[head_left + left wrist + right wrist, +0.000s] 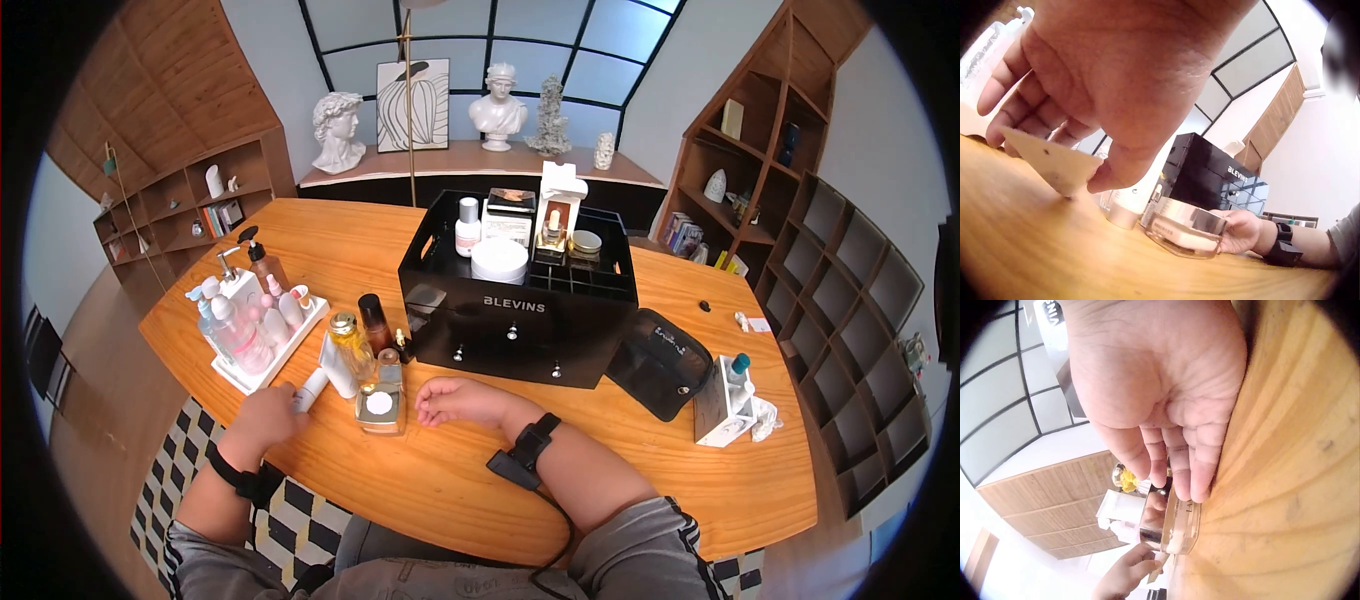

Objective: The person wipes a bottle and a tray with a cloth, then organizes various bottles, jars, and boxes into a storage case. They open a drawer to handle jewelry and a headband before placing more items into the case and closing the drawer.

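Left hand (pixel 262 417) pinches small tube (pixel 312 388); right hand (pixel 466 402) open, right of jar (pixel 381 407). Risk: rightward knock topples taller tube (pixel 337 367).

A small white tube (pixel 313 387) slants at lower left of the head view; a squat clear-glass jar (pixel 381 408), its shiny lid on, sits upright near lower center.

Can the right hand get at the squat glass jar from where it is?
Likely yes: the right hand is open, its fingertips just beside the squat glass jar, and nothing shows between them.
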A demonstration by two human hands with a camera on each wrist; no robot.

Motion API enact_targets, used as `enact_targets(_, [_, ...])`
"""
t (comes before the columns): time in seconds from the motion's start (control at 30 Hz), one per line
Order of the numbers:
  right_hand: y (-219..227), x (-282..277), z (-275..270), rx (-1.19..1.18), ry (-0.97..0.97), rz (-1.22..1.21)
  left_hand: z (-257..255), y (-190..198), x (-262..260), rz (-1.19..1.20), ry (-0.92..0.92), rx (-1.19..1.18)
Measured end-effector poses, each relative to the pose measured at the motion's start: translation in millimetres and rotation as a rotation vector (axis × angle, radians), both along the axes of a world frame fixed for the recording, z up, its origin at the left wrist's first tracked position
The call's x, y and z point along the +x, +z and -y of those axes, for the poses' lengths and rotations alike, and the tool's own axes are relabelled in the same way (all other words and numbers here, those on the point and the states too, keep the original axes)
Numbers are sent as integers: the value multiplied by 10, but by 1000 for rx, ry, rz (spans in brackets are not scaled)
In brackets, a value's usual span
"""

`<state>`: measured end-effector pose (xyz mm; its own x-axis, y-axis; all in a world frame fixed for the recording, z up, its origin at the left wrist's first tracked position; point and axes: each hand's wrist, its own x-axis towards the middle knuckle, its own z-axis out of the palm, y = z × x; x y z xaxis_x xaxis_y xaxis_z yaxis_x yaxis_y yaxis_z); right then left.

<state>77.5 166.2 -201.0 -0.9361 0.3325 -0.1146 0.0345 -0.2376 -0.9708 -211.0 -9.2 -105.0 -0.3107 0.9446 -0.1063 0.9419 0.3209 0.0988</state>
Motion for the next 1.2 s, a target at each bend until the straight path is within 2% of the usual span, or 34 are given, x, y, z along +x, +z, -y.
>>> enact_targets(0.23, [12, -1, 2, 11, 6, 20, -41, 108, -114, -58, -55, 169])
enact_targets(0.43, [17, -7, 8, 11, 0, 25, -154, 214, -77, 116, -143, 367])
enact_targets(0.83, [20, -4, -6, -18, 12, 19, -398, 240, -65, 236, -117, 465])
enact_targets(1.03, [31, -5, 19, -5, -8, 12, -396, 177, -35, 263, -196, 684])
enact_targets(1.2, [26, -2, 15, 6, -4, 2, -419, 160, -60, 276, -153, 685])
